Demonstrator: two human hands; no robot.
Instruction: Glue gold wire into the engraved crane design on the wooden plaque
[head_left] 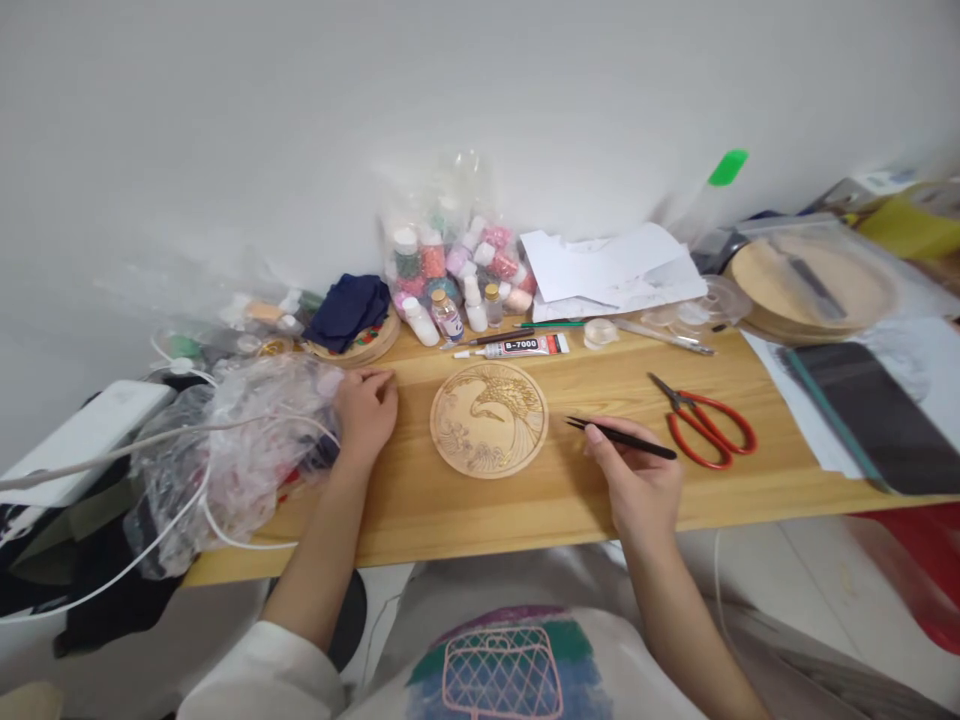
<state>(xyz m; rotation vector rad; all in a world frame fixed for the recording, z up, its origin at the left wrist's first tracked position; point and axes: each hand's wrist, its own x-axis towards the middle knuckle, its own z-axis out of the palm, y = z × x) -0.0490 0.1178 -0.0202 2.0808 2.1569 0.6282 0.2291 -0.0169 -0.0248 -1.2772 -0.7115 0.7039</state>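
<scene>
A round wooden disc [491, 425] lies flat on the table, with a crane and waves drawn on it and gold wire along part of the bird's outline. To its right, my right hand [645, 480] is closed around black tweezers [634, 440], whose tips point left towards the disc without touching it. My left hand [367, 410] rests on the table left of the disc, beside crumpled clear plastic bags [247, 430]. Its fingers are curled, and what they hold, if anything, is hidden. Red-handled scissors [705, 425] lie partly open, right of my right hand.
A B-7000 glue tube [521, 346] lies behind the disc, before small bottles [448, 315] and bagged jars of coloured grains [457, 250]. White papers [615, 265] stand further right. A dark phone [877, 415] sits near the right edge. White cables [210, 480] cross the left side.
</scene>
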